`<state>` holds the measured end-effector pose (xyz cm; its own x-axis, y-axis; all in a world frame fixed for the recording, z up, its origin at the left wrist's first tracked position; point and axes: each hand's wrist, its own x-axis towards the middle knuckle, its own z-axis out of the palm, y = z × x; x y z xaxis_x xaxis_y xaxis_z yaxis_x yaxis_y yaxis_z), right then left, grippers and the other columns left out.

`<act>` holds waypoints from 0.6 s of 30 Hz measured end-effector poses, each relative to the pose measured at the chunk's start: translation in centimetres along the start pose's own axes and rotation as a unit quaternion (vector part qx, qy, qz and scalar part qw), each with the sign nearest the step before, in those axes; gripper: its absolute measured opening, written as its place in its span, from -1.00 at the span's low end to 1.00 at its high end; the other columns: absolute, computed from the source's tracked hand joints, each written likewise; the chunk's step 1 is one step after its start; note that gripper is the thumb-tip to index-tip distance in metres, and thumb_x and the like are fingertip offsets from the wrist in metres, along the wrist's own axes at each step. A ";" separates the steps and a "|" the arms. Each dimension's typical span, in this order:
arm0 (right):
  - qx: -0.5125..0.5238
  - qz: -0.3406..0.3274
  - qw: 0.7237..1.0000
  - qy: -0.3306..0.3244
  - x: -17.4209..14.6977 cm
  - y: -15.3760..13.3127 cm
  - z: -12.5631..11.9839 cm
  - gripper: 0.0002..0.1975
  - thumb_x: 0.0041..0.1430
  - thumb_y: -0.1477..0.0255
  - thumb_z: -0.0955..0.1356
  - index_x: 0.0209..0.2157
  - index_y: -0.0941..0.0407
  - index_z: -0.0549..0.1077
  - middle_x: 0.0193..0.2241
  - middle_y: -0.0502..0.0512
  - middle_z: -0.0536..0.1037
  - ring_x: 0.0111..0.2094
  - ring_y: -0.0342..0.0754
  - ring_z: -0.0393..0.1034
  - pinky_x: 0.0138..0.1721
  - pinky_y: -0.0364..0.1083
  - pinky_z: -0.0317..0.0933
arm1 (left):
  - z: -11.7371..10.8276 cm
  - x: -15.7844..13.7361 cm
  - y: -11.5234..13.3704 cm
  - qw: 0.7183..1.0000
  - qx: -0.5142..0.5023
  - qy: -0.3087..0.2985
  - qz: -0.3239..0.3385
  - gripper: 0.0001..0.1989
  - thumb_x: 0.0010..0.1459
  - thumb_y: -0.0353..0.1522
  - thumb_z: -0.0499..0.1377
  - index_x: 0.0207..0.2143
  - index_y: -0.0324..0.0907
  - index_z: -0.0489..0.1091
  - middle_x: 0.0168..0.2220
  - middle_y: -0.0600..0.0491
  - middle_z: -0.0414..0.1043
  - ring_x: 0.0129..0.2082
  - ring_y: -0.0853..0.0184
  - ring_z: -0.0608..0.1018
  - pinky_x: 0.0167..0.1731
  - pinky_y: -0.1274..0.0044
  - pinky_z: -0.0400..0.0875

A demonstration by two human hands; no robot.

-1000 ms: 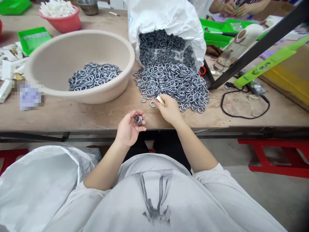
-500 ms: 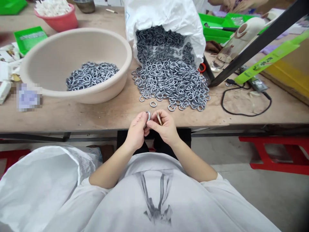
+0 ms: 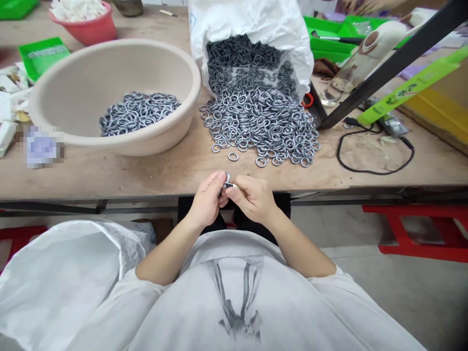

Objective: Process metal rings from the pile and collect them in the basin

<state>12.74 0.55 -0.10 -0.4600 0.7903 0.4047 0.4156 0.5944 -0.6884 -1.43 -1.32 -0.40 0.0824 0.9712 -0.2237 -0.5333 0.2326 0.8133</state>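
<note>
My left hand (image 3: pixel 209 197) pinches a grey metal ring (image 3: pixel 227 176) between thumb and fingers, just off the table's front edge. My right hand (image 3: pixel 254 197) is closed around a small thin tool whose dark flat tip (image 3: pixel 229 185) lies against or very near the ring. Most of that tool is hidden by the fingers, so its exact kind cannot be told. Beyond the hands, one loose ring (image 3: pixel 233 156) lies apart from a large heap of rings (image 3: pixel 263 122). The heap spills out of a white sack (image 3: pixel 252 19) lying on its side.
Left on the table (image 3: pixel 146 178) stands a big beige basin (image 3: pixel 87 63) with more rings inside. Behind it are a red bowl (image 3: pixel 86 29) and a green tray (image 3: pixel 42 56). A dark metal bar (image 3: pixel 387 68), bottle (image 3: pixel 338 83) and black cable (image 3: pixel 340 161) occupy the right.
My right hand has turned the tool, bringing its dark tip across to the ring. My left hand keeps its hold on the ring, almost unmoved.
</note>
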 end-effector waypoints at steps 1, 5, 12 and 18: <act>0.002 0.004 1.000 -0.009 0.0 -0.1 0.0 -0.48 0.37 0.04 0.16 -0.57 0.09 0.12 -0.63 -0.08 0.20 -0.59 -0.21 0.04 -0.50 -0.12 -0.12 | -0.2 0.1 0.0 1.000 0.001 -0.007 0.000 -0.59 0.01 -0.10 0.34 -0.48 -0.20 0.27 -0.64 0.24 0.11 -0.69 0.58 0.11 -0.71 0.71 0.04; 0.026 0.039 0.998 -0.035 0.2 0.5 0.5 -0.46 0.36 0.01 0.15 -0.56 0.10 0.19 -0.62 -0.07 0.27 -0.57 -0.20 0.09 -0.48 -0.14 -0.08 | -0.9 0.2 0.0 0.999 -0.005 -0.034 -0.012 -0.60 0.05 -0.12 0.33 -0.50 -0.20 0.24 -0.65 0.25 0.08 -0.70 0.59 0.08 -0.71 0.71 0.02; -0.123 0.170 0.978 0.016 3.1 3.5 0.0 -0.53 0.36 0.06 0.18 -0.44 0.10 0.41 -0.55 0.01 0.41 -0.47 -0.07 0.28 -0.41 -0.12 0.03 | -1.0 -0.7 0.1 0.995 0.010 -0.092 -0.023 -0.56 0.08 -0.11 0.30 -0.58 -0.21 0.22 -0.63 0.20 0.15 -0.69 0.57 0.15 -0.71 0.68 0.13; -0.281 0.185 0.940 -0.061 5.8 3.6 -0.2 -0.73 0.25 0.36 0.33 -0.05 0.13 0.50 -0.07 0.28 0.57 -0.12 0.15 0.43 -0.19 -0.01 0.19 | -2.4 0.4 1.1 1.000 0.007 0.010 -0.004 -0.68 -0.01 -0.23 0.37 -0.27 -0.25 0.48 -0.43 0.07 0.45 -0.65 0.57 0.27 -0.72 0.71 0.11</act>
<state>11.71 7.34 -0.13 -0.2757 0.9555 0.1049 0.8975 0.2949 -0.3278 -4.01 -0.83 -0.92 0.0695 0.9683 -0.2399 -0.5202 0.2404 0.8195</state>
